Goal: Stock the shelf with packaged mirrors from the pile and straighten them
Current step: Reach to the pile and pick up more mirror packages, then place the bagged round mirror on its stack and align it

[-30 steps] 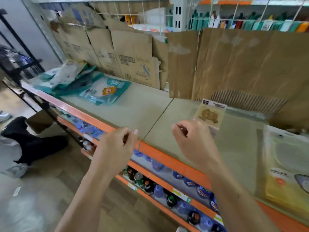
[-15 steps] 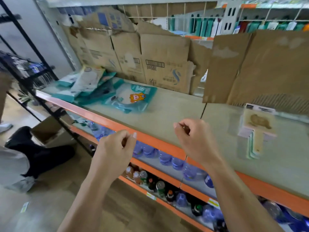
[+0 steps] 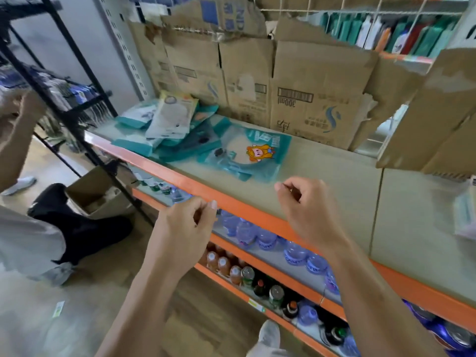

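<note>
Orange rail [image 3: 231, 202]: this is the front edge of the shelf board [image 3: 334, 176], and I place everything else by it.
Left hand [image 3: 185, 222]: it hovers on my side of the rail, with the thumb tip level with the rail's lower edge. The fingers are curled into the palm and the thumb meets the forefinger. I see nothing held.
Right hand [image 3: 306, 210]: it is raised over the rail, with the fingertips above the board. The fingers are curled in and the thumb is close to the forefinger. I can make out nothing between them.
Pile of packaged mirrors [image 3: 167, 130]: it lies behind the rail near its left end, teal and white packets heaped crosswise on one another.
Cartoon packet [image 3: 247, 153]: it lies flat and skewed behind the rail, at the pile's right edge, near the right hand but apart from it.
Blurred packets [image 3: 466, 215]: these sit behind the rail at the far right, too smeared for me to read.
Cardboard sheets [image 3: 296, 86]: they stand well behind the rail, along the back of the board.
Water bottles [image 3: 246, 231]: they are just under the rail, on the next level down.
Drink bottles [image 3: 235, 275]: they are lower again beneath the rail, and their caps face me.
Black rack [image 3: 87, 105]: it stands beyond the rail's left end.
Other person [image 3: 28, 243]: grey clothing and dark trousers show on the floor side of the rail, at far left.
Open box [image 3: 100, 199]: it sits on the floor below the rail's left end.
</note>
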